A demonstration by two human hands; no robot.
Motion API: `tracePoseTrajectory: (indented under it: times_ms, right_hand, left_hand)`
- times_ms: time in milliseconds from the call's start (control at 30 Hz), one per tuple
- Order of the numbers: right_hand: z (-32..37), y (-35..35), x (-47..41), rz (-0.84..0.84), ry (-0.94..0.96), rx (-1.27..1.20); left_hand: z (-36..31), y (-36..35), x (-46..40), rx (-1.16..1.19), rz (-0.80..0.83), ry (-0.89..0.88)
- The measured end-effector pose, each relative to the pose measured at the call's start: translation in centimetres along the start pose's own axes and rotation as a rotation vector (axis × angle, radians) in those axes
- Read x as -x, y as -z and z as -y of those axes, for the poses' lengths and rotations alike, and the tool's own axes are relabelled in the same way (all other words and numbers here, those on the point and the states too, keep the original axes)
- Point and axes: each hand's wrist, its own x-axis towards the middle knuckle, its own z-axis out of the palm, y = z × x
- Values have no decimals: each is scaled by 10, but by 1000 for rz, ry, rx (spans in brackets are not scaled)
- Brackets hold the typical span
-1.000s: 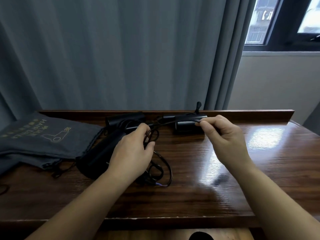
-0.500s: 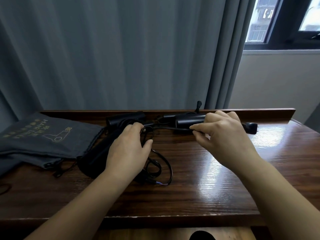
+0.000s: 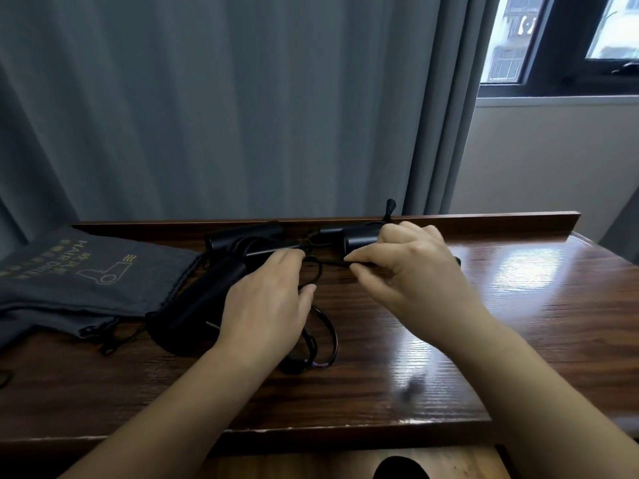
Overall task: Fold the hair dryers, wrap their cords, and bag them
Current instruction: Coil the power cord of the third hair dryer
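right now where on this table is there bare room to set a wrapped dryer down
Bare wood lies right of the right hand, out to the table edge, and along the front edge. The left is crowded: gray bag, hair dryers, looped cord.

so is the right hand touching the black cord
Touching: the head view shows the right hand pinching the cord between thumb and fingertips.

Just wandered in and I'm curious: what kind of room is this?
Probably a hotel or guest room: long grey curtains beside a dark-framed window, a glossy wooden desk, and a grey drawstring bag printed "HAIR DRYER".
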Motion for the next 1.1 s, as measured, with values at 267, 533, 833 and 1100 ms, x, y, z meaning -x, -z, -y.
tracePoseTrajectory:
  times_ms: [267,533,833,1100]
  right_hand:
    - [8,-26,4,114,-271,-278]
    - [5,-33,14,266,-374,-611]
    - [-35,-40,39,558,-452,-461]
    - [-37,-41,51,433,-448,-777]
  left_hand:
    - [-14,-4,11,155,-1,-60]
    - [-6,-4,4,211,27,-20]
    - [22,-5,-12,415,-62,307]
    - [24,-5,-12,317,-69,317]
